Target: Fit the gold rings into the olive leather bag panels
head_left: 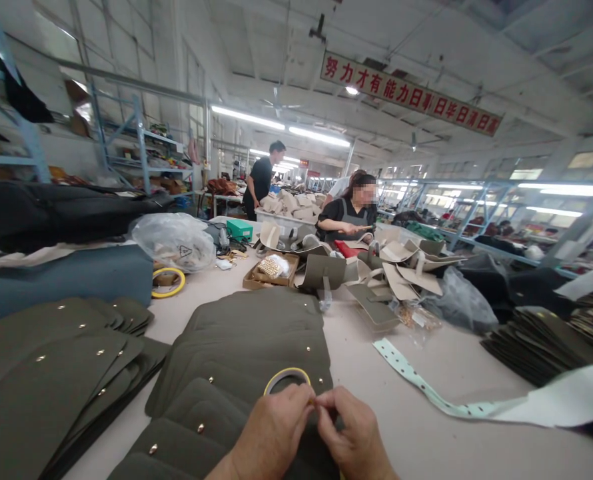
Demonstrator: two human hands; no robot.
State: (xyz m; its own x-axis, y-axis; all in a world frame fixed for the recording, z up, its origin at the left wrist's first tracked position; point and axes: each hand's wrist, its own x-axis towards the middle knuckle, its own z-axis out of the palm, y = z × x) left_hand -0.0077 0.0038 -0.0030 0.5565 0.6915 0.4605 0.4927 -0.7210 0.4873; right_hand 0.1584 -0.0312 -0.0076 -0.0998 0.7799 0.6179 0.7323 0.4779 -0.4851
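My left hand [275, 430] is closed on a roll of yellow tape [287, 371], whose far rim rises above the knuckles. The fingers of my right hand [352, 430] are pinched together and meet the left fingertips at the roll's right edge. A small yellowish bit shows between the fingertips; the rest of the grip is hidden. Under both hands lies a fanned stack of dark olive panels [246, 333] with small gold-coloured metal studs.
More studded olive panels [31, 380] lie at left, beside another yellow tape roll [168, 283]. Behind the stack stands a box of gold-coloured parts [271, 270]. A dotted pale green strip [426, 390] crosses the right side. A co-worker [351, 210] is across the table.
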